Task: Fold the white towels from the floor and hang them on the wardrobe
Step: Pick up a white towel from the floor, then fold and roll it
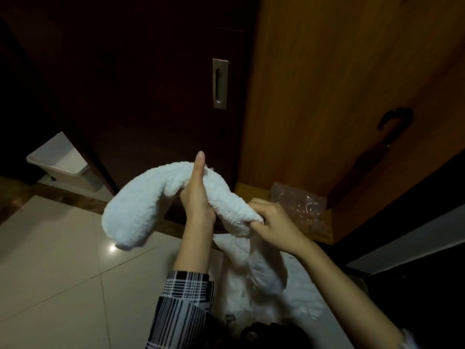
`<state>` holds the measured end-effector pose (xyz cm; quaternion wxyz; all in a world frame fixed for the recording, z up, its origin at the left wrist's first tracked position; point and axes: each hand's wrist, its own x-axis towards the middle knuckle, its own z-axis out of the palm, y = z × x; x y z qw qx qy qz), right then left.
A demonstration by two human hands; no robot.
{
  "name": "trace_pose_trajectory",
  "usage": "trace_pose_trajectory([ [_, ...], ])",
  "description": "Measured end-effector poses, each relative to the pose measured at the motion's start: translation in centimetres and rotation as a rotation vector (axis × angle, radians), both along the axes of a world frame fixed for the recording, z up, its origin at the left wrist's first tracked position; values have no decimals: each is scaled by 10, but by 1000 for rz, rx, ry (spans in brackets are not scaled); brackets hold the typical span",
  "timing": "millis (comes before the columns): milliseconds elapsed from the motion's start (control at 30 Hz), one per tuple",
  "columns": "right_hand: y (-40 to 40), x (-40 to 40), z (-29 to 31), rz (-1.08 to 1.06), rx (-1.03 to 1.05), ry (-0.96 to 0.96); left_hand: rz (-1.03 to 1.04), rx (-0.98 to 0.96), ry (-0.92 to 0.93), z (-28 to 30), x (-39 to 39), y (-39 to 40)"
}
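A white towel (141, 205) is draped over my left hand (197, 195), which stands upright under its middle with the thumb pointing up. One end hangs down to the left. My right hand (274, 222) grips the other end at the right, fingers curled round the cloth. More white towels (254, 285) lie on the floor below my arms. The dark wardrobe door (151, 84) with a metal recessed handle (220, 83) stands right behind the towel.
A brown wooden door (339, 84) with a dark handle (392, 122) is at the right. A clear plastic bag (302, 205) lies at its foot. A white bin (63, 163) stands at the left on the glossy tiled floor (55, 260).
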<state>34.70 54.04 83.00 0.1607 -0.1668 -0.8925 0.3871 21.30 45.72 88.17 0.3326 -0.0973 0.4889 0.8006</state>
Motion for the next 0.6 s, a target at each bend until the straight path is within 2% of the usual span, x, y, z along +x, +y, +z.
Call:
trace_pose_trajectory([
  [67,-2,0,-3,7,-217,-37,-104,-123,9,-8,-9,-1],
  [200,-2,4,-22,-88,-941,-141,-433,-261,29,-22,-17,-8],
  [267,-3,4,-39,-119,-1150,-183,-551,-305,53,-28,-17,-12],
  [367,-8,4,-57,-165,-1020,-286,-706,-426,34,-30,-15,-16],
  [467,-16,7,-62,-139,-844,-363,-754,-552,96,-36,-15,-15],
  [533,-23,6,-59,-92,-817,-328,-796,-691,245,-42,-17,-13],
  [600,-34,-1,-52,-101,-852,-175,-915,-897,469,-46,-15,-11],
])
